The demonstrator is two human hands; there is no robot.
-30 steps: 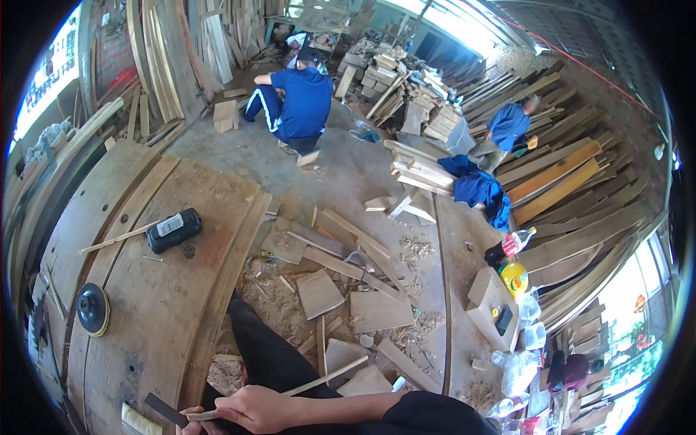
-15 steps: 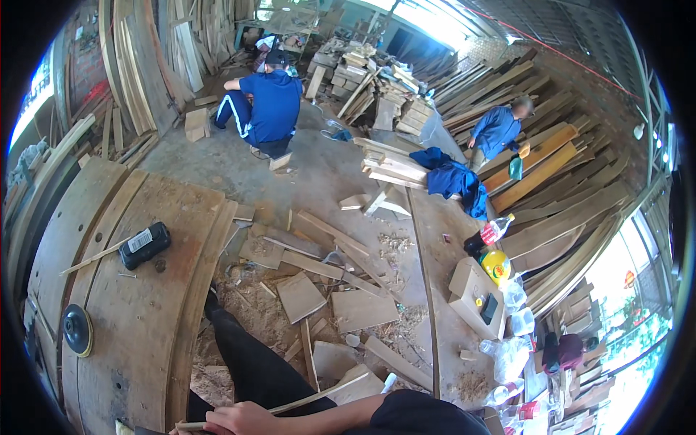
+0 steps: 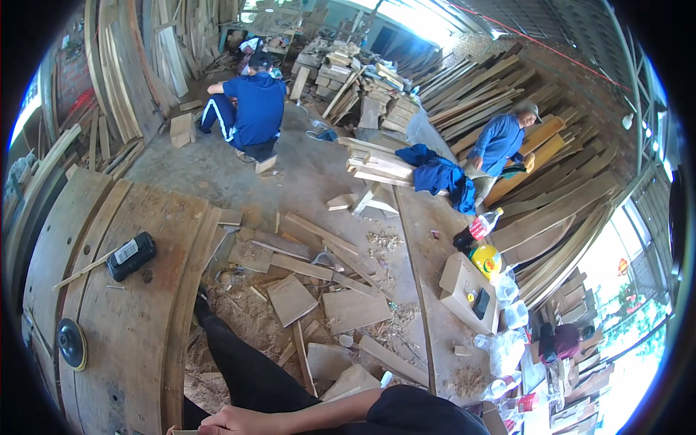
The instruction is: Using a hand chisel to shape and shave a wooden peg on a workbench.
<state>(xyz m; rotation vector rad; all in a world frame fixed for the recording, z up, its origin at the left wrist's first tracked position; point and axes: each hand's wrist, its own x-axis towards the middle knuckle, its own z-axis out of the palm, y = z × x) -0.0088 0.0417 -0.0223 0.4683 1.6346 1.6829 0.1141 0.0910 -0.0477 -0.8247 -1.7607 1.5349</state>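
My right hand (image 3: 230, 420) is at the lower edge, its forearm coming in from the right. Its fingers are curled and closed round a thin wooden strip (image 3: 187, 432), of which only a short bit shows by the fingers; the picture's edge cuts off the rest. My left hand is out of view. Left of the hand stands a wooden workbench (image 3: 156, 304). On it lie a black case with a white label (image 3: 133, 256), a thin stick (image 3: 83, 269), a small metal bolt (image 3: 115, 287) and a round black sanding pad (image 3: 72, 344).
Wood offcuts (image 3: 355, 310) and sawdust litter the floor ahead. At right are a cardboard box (image 3: 453, 283), drink bottles (image 3: 484, 223) and stacked boards (image 3: 558, 210). One person (image 3: 257, 109) squats far ahead; another (image 3: 500, 141) stands by the boards; a third (image 3: 565, 341) is farther right.
The view has shifted slightly, moving the scene left and up. My right hand sits a little lower, with less of the strip showing. The standing person has turned and moved slightly.
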